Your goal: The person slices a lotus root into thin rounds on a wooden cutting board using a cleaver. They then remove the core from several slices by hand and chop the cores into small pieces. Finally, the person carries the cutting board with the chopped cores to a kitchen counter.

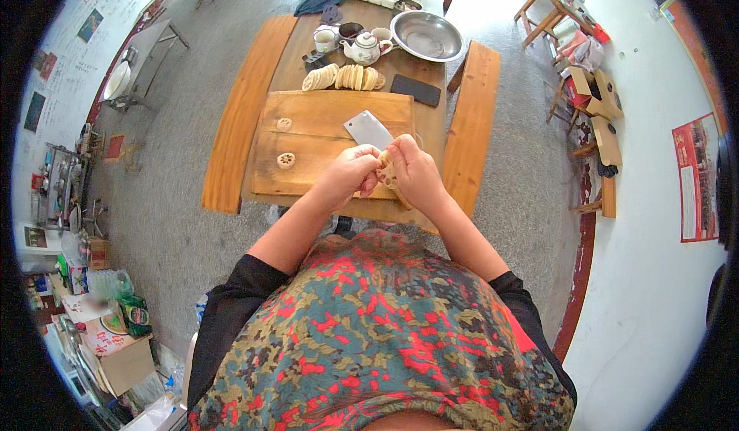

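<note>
Both of my hands meet over the front right part of a wooden cutting board (329, 105). Between them is a pale piece of lotus root (387, 172) with dark holes. My left hand (353, 171) grips its left edge, and my right hand (411, 168) holds it from the right. A cleaver (368, 129) lies flat on the board just beyond my right hand, its handle hidden. Two small lotus root end pieces, one farther back (284, 124) and one nearer (286, 161), rest on the board's left side. Rows of lotus root slices (349, 77) stand behind the board.
Behind the slices are a teapot (365, 49), a cup (325, 41) and a large steel basin (428, 35). A black phone-like slab (415, 90) lies right of the slices. Wooden benches flank the table on the left (248, 119) and right (474, 125).
</note>
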`<action>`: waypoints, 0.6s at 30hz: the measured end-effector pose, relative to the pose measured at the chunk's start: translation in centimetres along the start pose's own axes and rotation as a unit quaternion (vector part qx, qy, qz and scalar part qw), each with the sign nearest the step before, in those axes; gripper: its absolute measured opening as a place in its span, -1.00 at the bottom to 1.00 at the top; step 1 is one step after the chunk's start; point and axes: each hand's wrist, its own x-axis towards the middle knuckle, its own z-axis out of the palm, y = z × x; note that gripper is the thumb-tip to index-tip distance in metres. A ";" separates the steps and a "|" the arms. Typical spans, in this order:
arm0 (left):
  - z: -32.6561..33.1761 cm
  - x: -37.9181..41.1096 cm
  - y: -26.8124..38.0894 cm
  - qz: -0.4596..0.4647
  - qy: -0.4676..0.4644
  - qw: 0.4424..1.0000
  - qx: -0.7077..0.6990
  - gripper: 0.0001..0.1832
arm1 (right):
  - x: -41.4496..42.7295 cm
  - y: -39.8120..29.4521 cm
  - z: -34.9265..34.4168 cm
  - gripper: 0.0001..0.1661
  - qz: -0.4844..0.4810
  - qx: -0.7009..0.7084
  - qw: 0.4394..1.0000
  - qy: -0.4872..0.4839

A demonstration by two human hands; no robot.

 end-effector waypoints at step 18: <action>0.9 -0.2 -2.5 0.094 0.087 0.992 -0.018 -0.88 | -0.5 -0.8 2.1 -0.86 -0.143 -0.137 0.979 0.049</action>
